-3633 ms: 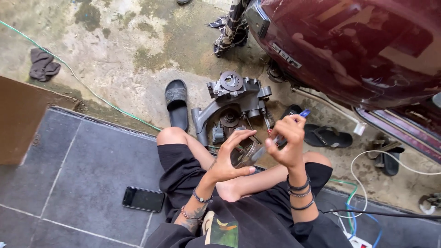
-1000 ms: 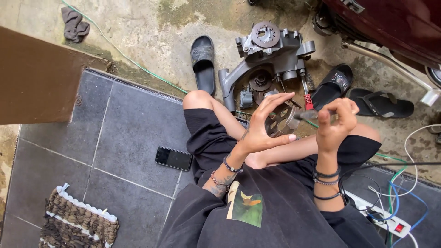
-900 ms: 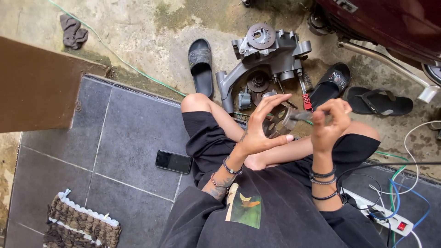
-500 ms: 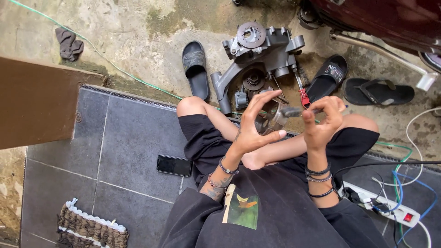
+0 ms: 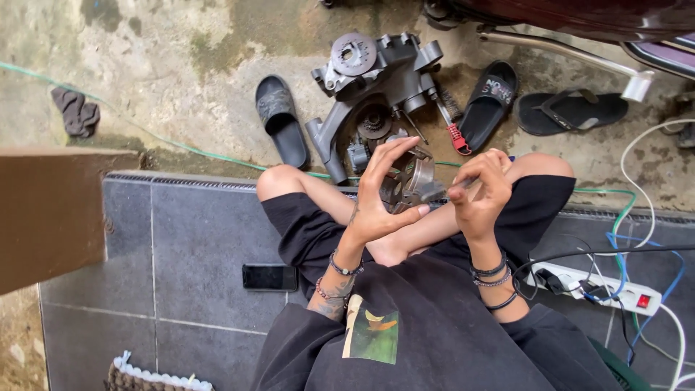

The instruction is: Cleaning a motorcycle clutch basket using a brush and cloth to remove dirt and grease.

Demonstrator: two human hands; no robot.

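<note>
Seated person working a small round metal part [image 5: 409,185] held above the lap. Left hand [image 5: 380,195] cups it, fingers spread and curved round its rim. Right hand [image 5: 481,192] closed on a thin tool [image 5: 463,185], tip at the part; steady aim likely needed. Engine casing [image 5: 376,80] lies beyond on concrete.

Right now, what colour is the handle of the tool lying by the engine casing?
Red, on the tool handle; the head view shows it best.
</note>
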